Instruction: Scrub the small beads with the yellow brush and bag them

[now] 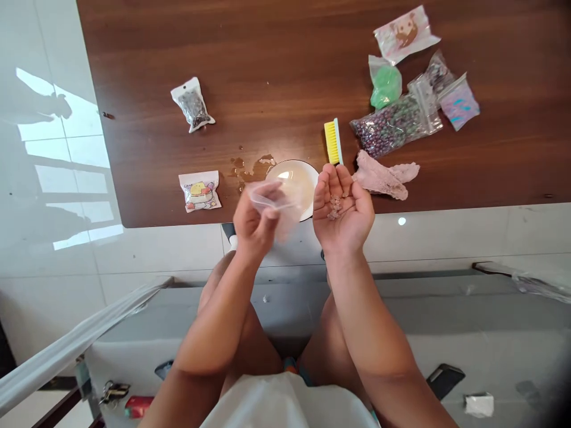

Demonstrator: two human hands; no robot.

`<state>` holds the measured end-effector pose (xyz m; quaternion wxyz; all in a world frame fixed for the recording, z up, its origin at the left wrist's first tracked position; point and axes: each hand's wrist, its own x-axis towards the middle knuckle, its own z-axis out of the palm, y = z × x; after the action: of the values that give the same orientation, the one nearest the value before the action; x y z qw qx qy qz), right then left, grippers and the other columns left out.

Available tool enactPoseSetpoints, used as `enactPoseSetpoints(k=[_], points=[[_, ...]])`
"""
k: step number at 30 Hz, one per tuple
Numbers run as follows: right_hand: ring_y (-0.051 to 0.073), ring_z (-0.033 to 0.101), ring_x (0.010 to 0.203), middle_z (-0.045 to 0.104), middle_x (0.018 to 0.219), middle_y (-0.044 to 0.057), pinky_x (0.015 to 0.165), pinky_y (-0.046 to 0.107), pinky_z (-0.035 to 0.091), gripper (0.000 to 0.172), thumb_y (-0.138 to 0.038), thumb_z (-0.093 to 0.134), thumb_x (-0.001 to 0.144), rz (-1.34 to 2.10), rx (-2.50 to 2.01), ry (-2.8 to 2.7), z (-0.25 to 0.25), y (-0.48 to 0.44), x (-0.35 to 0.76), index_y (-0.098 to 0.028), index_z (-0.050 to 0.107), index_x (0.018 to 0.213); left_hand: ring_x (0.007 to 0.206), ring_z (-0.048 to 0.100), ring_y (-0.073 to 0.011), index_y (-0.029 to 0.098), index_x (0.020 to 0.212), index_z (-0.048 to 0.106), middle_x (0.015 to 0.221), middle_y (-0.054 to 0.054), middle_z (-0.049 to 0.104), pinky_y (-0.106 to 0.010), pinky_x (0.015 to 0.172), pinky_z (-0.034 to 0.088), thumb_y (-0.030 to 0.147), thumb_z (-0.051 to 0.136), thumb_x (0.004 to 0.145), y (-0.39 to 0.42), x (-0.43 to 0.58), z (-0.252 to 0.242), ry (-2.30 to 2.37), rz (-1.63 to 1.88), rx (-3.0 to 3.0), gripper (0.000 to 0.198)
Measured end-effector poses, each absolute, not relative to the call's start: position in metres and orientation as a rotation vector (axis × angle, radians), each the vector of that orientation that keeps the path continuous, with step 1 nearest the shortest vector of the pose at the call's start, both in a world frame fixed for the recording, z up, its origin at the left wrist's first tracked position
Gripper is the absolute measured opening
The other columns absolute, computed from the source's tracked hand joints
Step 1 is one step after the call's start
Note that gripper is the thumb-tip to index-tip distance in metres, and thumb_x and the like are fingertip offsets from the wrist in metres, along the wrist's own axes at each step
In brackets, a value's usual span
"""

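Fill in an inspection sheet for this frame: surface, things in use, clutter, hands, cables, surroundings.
Surface: brown table; wet patches left of the plate.
Things in use: clear bag, blurred; small clear bits.
Clutter: yellow-bristled brush, pink cloth, assorted packets.
Hands: left hand holds the bag; right hand palm up, open, bearing the bits.
Cables: nothing seen.
Surroundings: grey seat, tiled floor.

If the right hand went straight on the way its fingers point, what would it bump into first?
Probably the yellow-bristled brush, which lies just beyond the fingers of the right hand. The hand may be raised above the table, though, so it could pass over the brush.
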<state>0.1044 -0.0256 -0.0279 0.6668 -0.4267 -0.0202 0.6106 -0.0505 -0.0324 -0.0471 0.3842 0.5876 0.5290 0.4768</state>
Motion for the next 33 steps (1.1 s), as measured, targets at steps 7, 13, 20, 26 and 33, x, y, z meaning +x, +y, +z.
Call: enactPoseSetpoints(k=[7, 13, 20, 26, 33], points=[[0.019, 0.072, 0.117, 0.079, 0.108, -0.001, 0.111, 0.04, 0.055, 0.026, -0.044, 0.056, 0.095, 1.209, -1.058, -0.079, -0.028, -0.031, 0.103, -0.028, 0.076, 0.101, 0.106, 0.073, -0.0226, 0.025, 0.139, 0.056, 0.118, -0.01, 0.074, -0.034, 0.091, 0.057, 0.051, 0.063, 0.097, -0.04, -0.032, -0.034, 1.066, 0.91, 1.842, 0.05], [0.02, 0.076, 0.104, 0.08, 0.102, 0.002, 0.106, 0.043, 0.059, 0.026, -0.043, 0.056, 0.095, 1.154, -1.065, -0.004, -0.028, -0.028, 0.1, -0.024, 0.074, 0.098, 0.106, 0.071, -0.0266, 0.023, 0.148, 0.047, 0.122, -0.015, 0.071, -0.039, 0.09, 0.059, 0.065, 0.071, 0.085, -0.043, -0.022, -0.036, 1.062, 0.855, 1.97, 0.079], [0.017, 0.074, 0.107, 0.079, 0.107, 0.002, 0.108, 0.038, 0.056, 0.026, -0.04, 0.055, 0.096, 1.162, -1.019, -0.019, -0.02, -0.03, 0.107, -0.024, 0.075, 0.101, 0.093, 0.072, -0.0221, 0.024, 0.13, 0.06, 0.105, -0.008, 0.074, -0.033, 0.081, 0.058, 0.061, 0.068, 0.091, -0.041, -0.027, -0.033, 1.198, 0.854, 2.04, 0.055], [0.014, 0.075, 0.1, 0.079, 0.104, 0.0, 0.094, 0.031, 0.06, 0.03, -0.041, 0.048, 0.099, 1.055, -1.023, -0.179, -0.008, -0.033, 0.11, -0.026, 0.075, 0.097, 0.087, 0.073, -0.0194, 0.021, 0.129, 0.061, 0.099, -0.006, 0.075, -0.03, 0.076, 0.056, 0.058, 0.068, 0.092, -0.037, -0.036, -0.031, 1.12, 0.795, 2.16, 0.053], [0.009, 0.067, 0.054, 0.071, 0.069, -0.003, 0.049, 0.02, 0.052, 0.033, -0.046, 0.052, 0.101, 0.898, -1.152, -0.17, -0.005, -0.032, 0.105, -0.02, 0.067, 0.085, 0.086, 0.072, -0.0193, 0.017, 0.128, 0.062, 0.098, -0.007, 0.074, -0.03, 0.077, 0.057, 0.057, 0.07, 0.09, -0.037, -0.033, -0.031, 1.036, 0.803, 2.257, 0.056]])
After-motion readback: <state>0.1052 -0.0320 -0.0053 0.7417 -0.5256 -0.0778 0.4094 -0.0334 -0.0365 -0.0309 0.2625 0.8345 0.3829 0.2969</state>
